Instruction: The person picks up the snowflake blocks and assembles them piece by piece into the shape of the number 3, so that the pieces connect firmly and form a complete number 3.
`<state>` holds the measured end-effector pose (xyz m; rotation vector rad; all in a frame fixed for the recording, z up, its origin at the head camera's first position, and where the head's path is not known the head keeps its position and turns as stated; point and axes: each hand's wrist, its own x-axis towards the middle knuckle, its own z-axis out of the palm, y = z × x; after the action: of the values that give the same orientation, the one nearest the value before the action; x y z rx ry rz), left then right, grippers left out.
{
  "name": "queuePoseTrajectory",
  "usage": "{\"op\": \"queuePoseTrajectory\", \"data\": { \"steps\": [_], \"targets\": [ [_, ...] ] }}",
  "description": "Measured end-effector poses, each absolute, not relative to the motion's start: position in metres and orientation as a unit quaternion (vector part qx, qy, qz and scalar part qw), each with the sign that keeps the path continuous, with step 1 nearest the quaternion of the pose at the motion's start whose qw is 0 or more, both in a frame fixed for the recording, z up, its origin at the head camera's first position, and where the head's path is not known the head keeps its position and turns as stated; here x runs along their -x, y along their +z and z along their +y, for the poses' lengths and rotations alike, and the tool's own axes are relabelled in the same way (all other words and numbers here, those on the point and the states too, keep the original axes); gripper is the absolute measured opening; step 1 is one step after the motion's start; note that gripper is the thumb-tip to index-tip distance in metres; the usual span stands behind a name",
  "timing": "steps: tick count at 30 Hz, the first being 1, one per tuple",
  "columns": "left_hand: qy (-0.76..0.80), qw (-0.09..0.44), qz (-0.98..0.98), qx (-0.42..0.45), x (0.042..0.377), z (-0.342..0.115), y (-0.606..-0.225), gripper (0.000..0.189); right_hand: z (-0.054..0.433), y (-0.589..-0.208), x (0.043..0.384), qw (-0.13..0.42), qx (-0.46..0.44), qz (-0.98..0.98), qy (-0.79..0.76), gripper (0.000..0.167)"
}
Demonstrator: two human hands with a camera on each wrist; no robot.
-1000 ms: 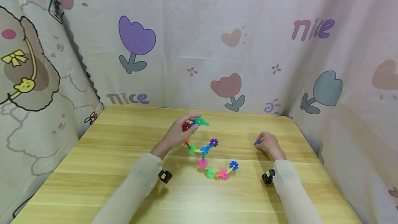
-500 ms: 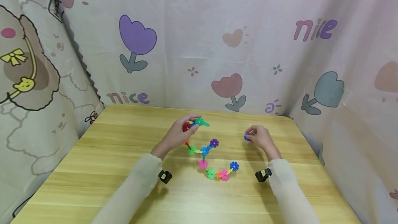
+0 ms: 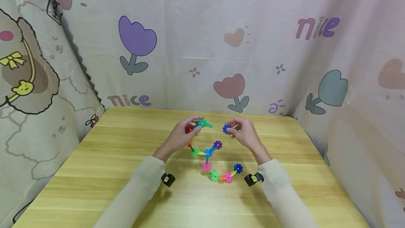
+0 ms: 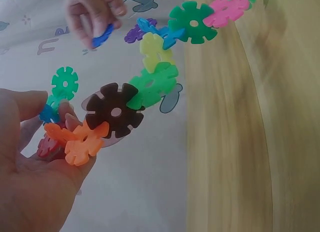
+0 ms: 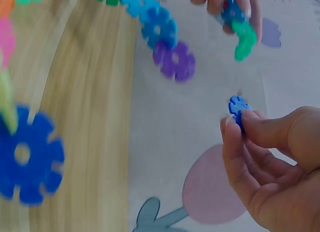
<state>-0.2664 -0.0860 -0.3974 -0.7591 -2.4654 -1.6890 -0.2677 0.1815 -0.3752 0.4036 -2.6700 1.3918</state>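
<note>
A chain of notched plastic snowflake discs in many colours hangs from my left hand (image 3: pixel 181 135), which pinches it near a blue disc (image 4: pixel 48 113). Past the fingertips, a green disc (image 3: pixel 203 123) sticks out to the right. Below the hand the chain runs through a brown disc (image 4: pixel 115 110), a purple disc (image 3: pixel 217 145) on a side branch and a pink disc (image 3: pixel 206 166), to a dark blue disc (image 3: pixel 238 168) at its end. Between thumb and fingers my right hand (image 3: pixel 246 134) pinches a loose blue disc (image 5: pixel 239 109), apart from the chain and right of the green disc.
The wood-grain table (image 3: pixel 95 185) spreads beneath both arms. A printed curtain (image 3: pixel 190 38) hangs behind it and along both sides. Each wrist wears a small black camera (image 3: pixel 168 179) just below the hand.
My right hand has moved left and a little away from me with the blue disc, from the right side of the table to near the chain's green end. The left hand has stayed in place.
</note>
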Motion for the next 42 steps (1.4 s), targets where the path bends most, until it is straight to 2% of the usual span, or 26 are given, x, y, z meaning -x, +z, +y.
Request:
{"op": "queuePoseTrajectory", "data": {
  "steps": [30, 42],
  "targets": [
    [-0.541, 0.028, -0.803, 0.250, 0.264, -0.082, -0.396, 0.042, 0.145, -0.373, 0.265, 0.104, -0.206, -0.865, 0.445, 0.016],
    [-0.564, 0.054, -0.788, 0.241, 0.266, -0.076, -0.402, 0.038, 0.134, -0.372, 0.264, 0.127, -0.170, -0.855, 0.473, 0.010]
  ]
}}
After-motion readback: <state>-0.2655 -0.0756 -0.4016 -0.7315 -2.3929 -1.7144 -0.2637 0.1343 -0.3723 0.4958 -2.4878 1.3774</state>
